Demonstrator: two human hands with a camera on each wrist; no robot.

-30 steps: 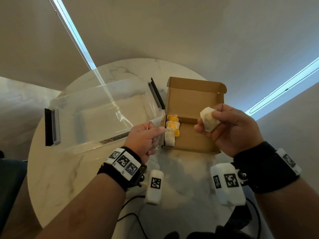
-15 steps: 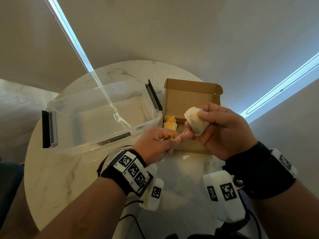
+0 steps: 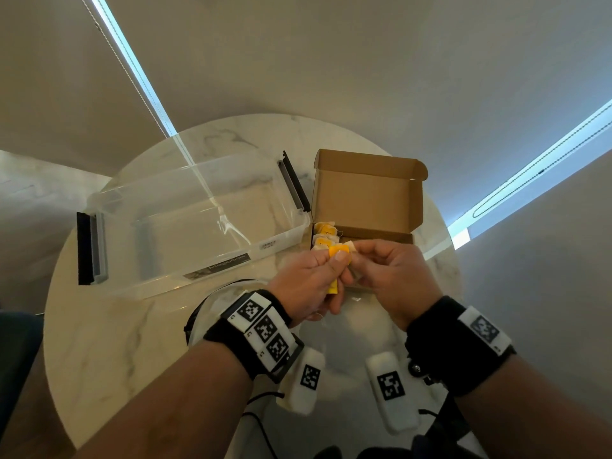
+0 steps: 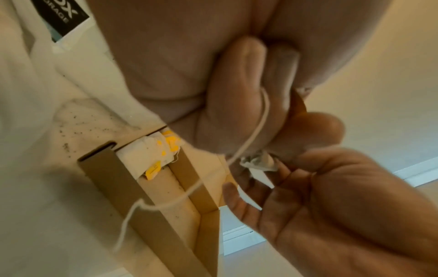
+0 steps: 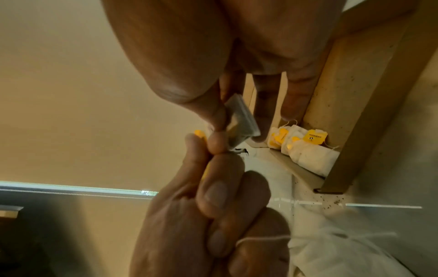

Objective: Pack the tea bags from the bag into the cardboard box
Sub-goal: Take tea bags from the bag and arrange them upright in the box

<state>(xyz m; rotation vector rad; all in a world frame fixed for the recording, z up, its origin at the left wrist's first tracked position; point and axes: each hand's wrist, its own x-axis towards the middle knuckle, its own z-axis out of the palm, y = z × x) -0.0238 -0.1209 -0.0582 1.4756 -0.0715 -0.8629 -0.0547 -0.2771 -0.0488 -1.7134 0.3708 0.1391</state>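
Here, at the near edge of the open cardboard box [image 3: 367, 197] on the round marble table [image 3: 99, 342]: left hand [image 3: 308, 286] and right hand [image 3: 387, 276] pressed together, sharing one tea bag [image 5: 239, 116]. Left thumb and forefinger pinched on its yellow tag [image 3: 338, 251], other fingers curled in, with the white string [image 4: 251, 138] looped across them and trailing down in front of the box wall. Right thumb and forefinger closed on the folded paper pouch, remaining fingers [image 5: 294, 97] extended down toward the box interior. Already packed in the box's left end: several tea bags [image 5: 305, 150] with yellow tags, lying side by side against the wall. Just left of the box, nearly touching it: a clear plastic storage bin [image 3: 198, 226] with black-and-grey latches on both ends. On each wrist a black band with white coded marker blocks [image 3: 265, 329]; black cables [image 3: 261, 422] running over the table's near edge.
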